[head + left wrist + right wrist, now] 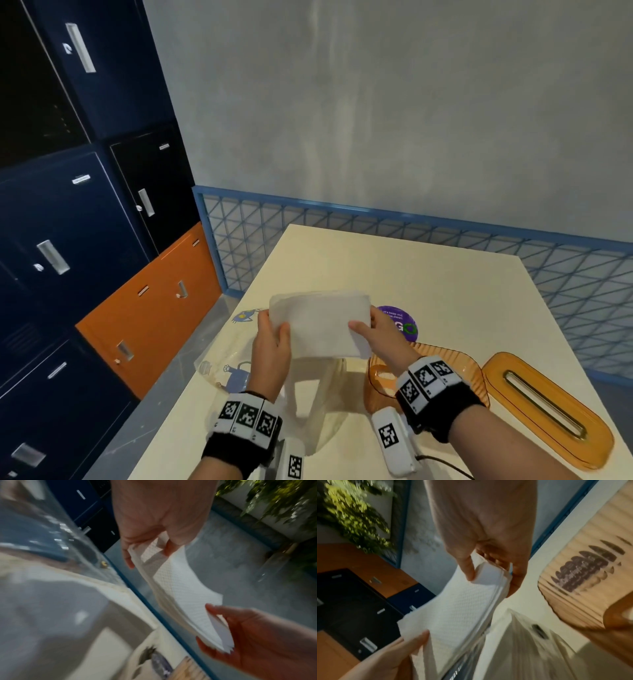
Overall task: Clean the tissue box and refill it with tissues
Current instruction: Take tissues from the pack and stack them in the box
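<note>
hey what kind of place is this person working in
Probably a shared office or staff break area, not a home. Numbered-looking metal lockers in navy and orange line the left wall, a cream table carries a purple reminder sticker, and a blue mesh partition borders it.

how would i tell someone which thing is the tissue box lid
On the cream table, look at the near right corner, right of the right hand. The lid lies flat there: solid orange with a long slot, unlike the open, see-through orange box beside it.

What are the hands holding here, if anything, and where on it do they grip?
Both grip one stack of white tissues above the table: the left hand pinches its left short end, the right hand its right short end.
</note>
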A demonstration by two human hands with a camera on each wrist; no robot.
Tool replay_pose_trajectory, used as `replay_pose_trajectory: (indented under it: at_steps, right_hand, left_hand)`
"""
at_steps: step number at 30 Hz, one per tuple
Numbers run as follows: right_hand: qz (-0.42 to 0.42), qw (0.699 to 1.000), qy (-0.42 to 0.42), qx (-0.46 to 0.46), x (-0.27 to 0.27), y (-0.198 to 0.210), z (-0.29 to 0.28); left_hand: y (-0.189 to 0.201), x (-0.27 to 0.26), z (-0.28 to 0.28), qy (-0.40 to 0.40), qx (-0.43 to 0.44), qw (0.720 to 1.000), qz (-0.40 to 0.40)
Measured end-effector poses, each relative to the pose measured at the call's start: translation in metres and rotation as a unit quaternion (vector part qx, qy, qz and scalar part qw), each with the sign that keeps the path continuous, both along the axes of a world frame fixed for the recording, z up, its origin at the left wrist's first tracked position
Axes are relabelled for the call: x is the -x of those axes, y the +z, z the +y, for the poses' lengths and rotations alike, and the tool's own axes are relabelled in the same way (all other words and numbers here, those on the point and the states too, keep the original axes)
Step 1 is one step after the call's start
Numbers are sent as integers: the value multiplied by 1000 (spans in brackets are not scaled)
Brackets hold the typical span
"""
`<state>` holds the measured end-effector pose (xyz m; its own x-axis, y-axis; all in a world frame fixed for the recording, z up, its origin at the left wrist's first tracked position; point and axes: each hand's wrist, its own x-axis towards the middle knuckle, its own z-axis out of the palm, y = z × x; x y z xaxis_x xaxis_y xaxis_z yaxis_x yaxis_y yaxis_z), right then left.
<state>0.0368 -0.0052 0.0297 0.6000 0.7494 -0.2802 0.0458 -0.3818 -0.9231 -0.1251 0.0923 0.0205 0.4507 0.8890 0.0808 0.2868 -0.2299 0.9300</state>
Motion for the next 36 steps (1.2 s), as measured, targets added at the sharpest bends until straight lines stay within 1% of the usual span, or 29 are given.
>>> replay_pose_trajectory:
  at_steps: [4,6,8,12,15,18,20,23,27,31,34,36]
  right_hand:
    - [21,999,-17,31,-28,20,-29]
    - [33,998,-25,45,-42,27,-53]
    - [38,995,-45,80,-53,32,-76]
    - [10,982,-95,164,-73,20,-112]
    - [-51,964,-86,247,-80,7,-125]
    - [-127,937,-74,317,-78,-3,-127]
    - [-162,921,-67,349,-78,-8,-125]
    - [-181,905,-29,384,-79,-6,-121]
    - [-198,884,1,424,-79,-8,-116]
    - [-186,876,-5,444,-76,-16,-105]
    - [-184,878,3,442,-68,-21,-102]
    - [-214,871,30,441,-63,-26,-101]
  left_hand:
    - [18,-29,-3,-44,39,997,40]
    - [20,-48,-10,-79,73,992,66]
    - [19,-68,-21,-113,95,984,100]
    - [7,-104,-45,-166,96,968,165]
    - [-5,-123,-58,-194,56,950,239]
    - [-15,-134,-68,-197,26,938,285]
    - [-19,-139,-73,-194,10,928,319]
    - [-23,-143,-76,-213,-15,905,368]
    - [-26,-146,-79,-237,-45,881,408]
    - [-27,-146,-84,-242,-54,868,430]
    - [-27,-147,-88,-244,-54,864,437]
    - [-27,-145,-91,-249,-58,860,442]
